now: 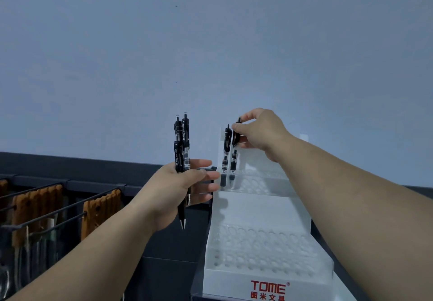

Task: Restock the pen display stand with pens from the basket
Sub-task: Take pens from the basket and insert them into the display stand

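Observation:
A white stepped pen display stand [260,209] with rows of round holes and a red TOME label stands at the lower centre-right. My left hand [180,188] grips a bunch of three black pens [182,146] upright, just left of the stand. My right hand [257,132] pinches the top of a black pen [233,160] whose tip sits in a hole at the left end of the stand's upper tier. A second black pen [225,158] stands in the neighbouring hole to its left. The basket is out of view.
A dark rack [77,183] with metal hooks carries hanging brown carded items [98,209] at the lower left. A plain pale wall [210,55] fills the upper part of the view. The stand rests on a dark shelf edge [199,297].

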